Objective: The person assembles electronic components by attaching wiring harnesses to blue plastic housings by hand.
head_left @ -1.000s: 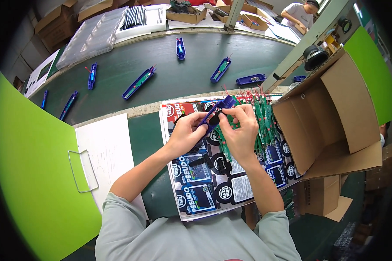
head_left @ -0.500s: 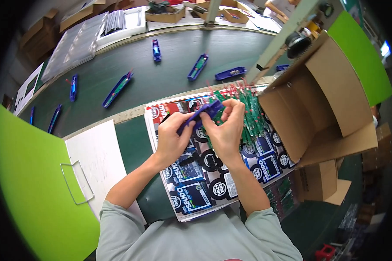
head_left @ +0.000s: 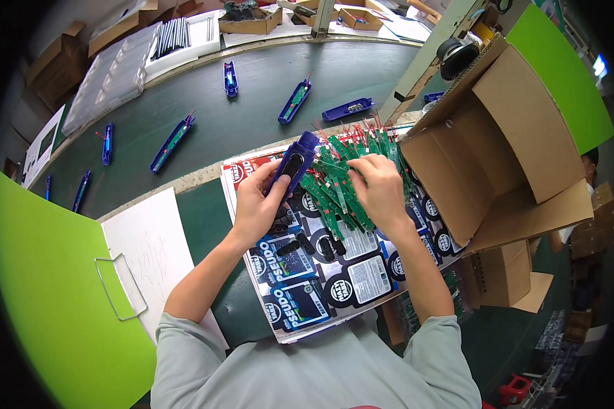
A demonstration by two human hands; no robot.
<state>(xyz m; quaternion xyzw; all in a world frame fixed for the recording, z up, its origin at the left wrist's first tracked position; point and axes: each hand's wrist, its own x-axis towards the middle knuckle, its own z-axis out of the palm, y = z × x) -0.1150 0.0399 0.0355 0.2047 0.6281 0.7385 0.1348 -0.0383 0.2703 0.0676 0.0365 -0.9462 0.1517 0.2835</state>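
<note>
One blue case (head_left: 307, 145) at twelve o'clock, gripped by the left hand (head_left: 256, 204), seems partly filled: black piece (head_left: 293, 165) in, no board visible. The right hand (head_left: 383, 189) curls at loose green boards (head_left: 338, 199) toward one, its hold unclear. Boarded cases (head_left: 172, 144) dot the table (head_left: 252, 129) toward eleven; a carton (head_left: 445, 176) gapes at two.

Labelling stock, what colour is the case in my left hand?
The case is blue; head view.

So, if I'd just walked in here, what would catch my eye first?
Probably the bright green panel at the far left and the big open cardboard box on the right. Between them, the left hand holds a blue casing, and the right hand is at a heap of green circuit boards.
</note>
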